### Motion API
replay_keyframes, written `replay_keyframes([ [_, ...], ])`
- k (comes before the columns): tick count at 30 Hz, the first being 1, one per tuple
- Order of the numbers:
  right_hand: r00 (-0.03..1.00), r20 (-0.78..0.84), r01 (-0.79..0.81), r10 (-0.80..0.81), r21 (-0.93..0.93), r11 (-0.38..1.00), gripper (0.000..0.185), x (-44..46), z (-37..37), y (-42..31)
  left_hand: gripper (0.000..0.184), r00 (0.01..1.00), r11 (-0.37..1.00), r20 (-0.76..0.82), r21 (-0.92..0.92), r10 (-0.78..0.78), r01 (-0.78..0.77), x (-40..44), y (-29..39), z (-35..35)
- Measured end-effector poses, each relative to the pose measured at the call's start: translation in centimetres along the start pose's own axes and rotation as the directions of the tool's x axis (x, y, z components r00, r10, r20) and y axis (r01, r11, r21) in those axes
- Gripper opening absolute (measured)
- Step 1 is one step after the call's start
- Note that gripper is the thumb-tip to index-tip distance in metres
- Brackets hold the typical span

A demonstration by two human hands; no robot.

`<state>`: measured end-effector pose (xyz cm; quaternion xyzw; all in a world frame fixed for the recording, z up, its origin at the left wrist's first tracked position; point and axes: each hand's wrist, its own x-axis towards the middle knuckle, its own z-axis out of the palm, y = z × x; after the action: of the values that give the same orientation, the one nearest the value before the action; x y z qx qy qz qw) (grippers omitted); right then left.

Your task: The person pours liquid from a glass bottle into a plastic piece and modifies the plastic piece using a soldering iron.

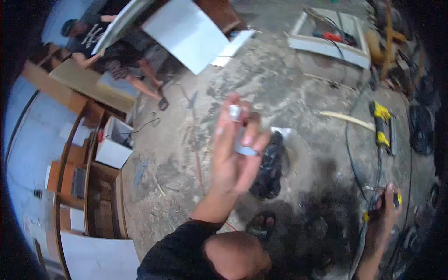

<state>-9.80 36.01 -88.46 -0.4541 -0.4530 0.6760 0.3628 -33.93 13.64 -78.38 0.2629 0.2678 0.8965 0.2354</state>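
My left hand (237,149) is raised in front of me, palm up, with its fingers curled. Between the fingertips is a small white piece (234,112), and a second pale, shiny piece (246,150) lies against the lower fingers; both are too blurred to name. Low on the right, my right hand (388,205) is closed around a yellow-and-black tool (397,199), mostly hidden by the fingers, with a thin metal part sticking out to the left. Above that hand, a yellow-and-black air tool (382,125) lies on the floor, joined to a dark hose (380,165).
Another person (91,39) sits at the upper left, holding a white panel (126,23). Wooden cabinet frames (105,205) stand along the left. A white drawer box (329,53) holds tools at the upper right. A black plastic bag (270,172) and cables lie on the floor.
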Motion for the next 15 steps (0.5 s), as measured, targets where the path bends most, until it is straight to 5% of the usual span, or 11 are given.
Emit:
replay_keyframes([
  [4,0.993,0.122,-0.004,-0.002,0.046,0.999,0.025,0.6,-0.4,0.8,0.035,0.998,0.998,-0.070,0.063,-0.001,0.005,0.1,0.1,-0.7],
  [7,0.992,0.060,0.111,-0.110,-0.010,0.994,0.024,1.6,-0.7,1.6,0.032,0.997,0.997,-0.075,0.066,-0.033,0.038,0.1,-1.2,-2.1],
  [15,0.999,0.042,0.017,-0.016,-0.030,0.999,0.025,0.7,0.3,0.3,0.026,0.945,0.985,-0.284,0.014,-0.161,0.172,-0.3,-3.3,-5.0],
])
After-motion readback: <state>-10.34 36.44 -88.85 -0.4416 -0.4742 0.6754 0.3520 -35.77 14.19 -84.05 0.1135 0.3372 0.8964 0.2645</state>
